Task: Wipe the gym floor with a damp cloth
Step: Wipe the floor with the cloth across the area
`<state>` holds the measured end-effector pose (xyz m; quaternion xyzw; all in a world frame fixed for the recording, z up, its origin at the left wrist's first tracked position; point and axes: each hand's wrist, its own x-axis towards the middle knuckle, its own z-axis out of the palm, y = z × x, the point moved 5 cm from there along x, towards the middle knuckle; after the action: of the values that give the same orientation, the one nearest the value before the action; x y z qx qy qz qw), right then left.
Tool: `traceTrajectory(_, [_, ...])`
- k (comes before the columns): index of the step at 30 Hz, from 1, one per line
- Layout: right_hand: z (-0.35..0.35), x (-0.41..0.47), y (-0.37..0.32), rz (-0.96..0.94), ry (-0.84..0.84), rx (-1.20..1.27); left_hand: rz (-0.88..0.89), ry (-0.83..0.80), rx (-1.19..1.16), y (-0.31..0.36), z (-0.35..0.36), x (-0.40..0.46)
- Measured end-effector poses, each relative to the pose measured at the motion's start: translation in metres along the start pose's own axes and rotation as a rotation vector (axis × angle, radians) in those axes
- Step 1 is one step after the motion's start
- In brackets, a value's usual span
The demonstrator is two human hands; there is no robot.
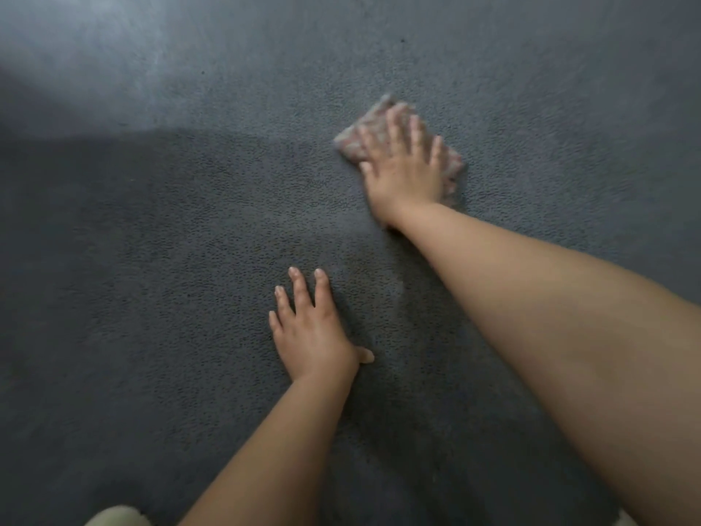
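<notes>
Floor (151,260): dark grey, fine black speckle; paler grey sheen far left. Cloth (354,140): pinkish-red and pale checked pattern, blurred. Pale cream thing (113,516) near left edge, unclear.

right hand (404,172) + cloth (360,140) motion-blurred, cloth pattern unreadable; hand hides most of cloth. Both forearms cut by btm/right edges. Pale thing (113,516) at btm edge cut off, can't ID.

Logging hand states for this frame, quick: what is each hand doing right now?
Left hand: open, fingers spread flat on the floor, holding nothing.
Right hand: open, straight fingers pressing the cloth onto the floor.
</notes>
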<state>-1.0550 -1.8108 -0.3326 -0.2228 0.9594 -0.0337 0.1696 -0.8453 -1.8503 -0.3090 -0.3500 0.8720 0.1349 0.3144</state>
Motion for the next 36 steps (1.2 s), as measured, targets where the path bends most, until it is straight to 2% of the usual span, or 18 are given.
traceTrajectory(3, [-0.008, -0.011, 0.079, 0.227, 0.061, 0.007, 0.0, -0.001, 0.001, 0.001, -0.001, 0.0])
traceTrajectory(6, [-0.013, -0.032, 0.142, 0.536, 0.074, 0.077, -0.004, 0.001, 0.005, 0.001, -0.001, -0.001])
traceTrajectory(9, [-0.01, -0.04, 0.133, 0.66, 0.09, 0.136, -0.018, 0.003, -0.001, 0.004, -0.001, 0.0])
traceTrajectory(11, [-0.006, -0.037, 0.087, 0.548, 0.051, 0.139, -0.031, 0.002, -0.011, 0.005, -0.001, 0.001])
traceTrajectory(16, [0.026, -0.06, -0.074, -0.173, -0.11, 0.057, -0.007, 0.019, -0.047, 0.002, 0.0, 0.001])
traceTrajectory(18, [0.031, -0.064, -0.095, -0.29, -0.138, -0.002, 0.001, 0.025, -0.069, 0.001, 0.0, -0.001])
traceTrajectory(24, [0.028, -0.042, -0.107, -0.437, -0.213, -0.117, -0.007, 0.018, -0.117, 0.0, 0.0, 0.0])
traceTrajectory(27, [0.025, -0.032, -0.115, -0.451, -0.218, -0.103, -0.01, -0.014, -0.152, 0.001, -0.002, 0.001])
traceTrajectory(31, [0.02, -0.03, -0.088, -0.325, -0.161, -0.033, -0.001, 0.0, -0.11, -0.001, 0.0, 0.001])
traceTrajectory(36, [0.007, -0.033, 0.019, -0.058, -0.059, 0.046, -0.016, -0.025, -0.068, -0.004, 0.0, 0.0])
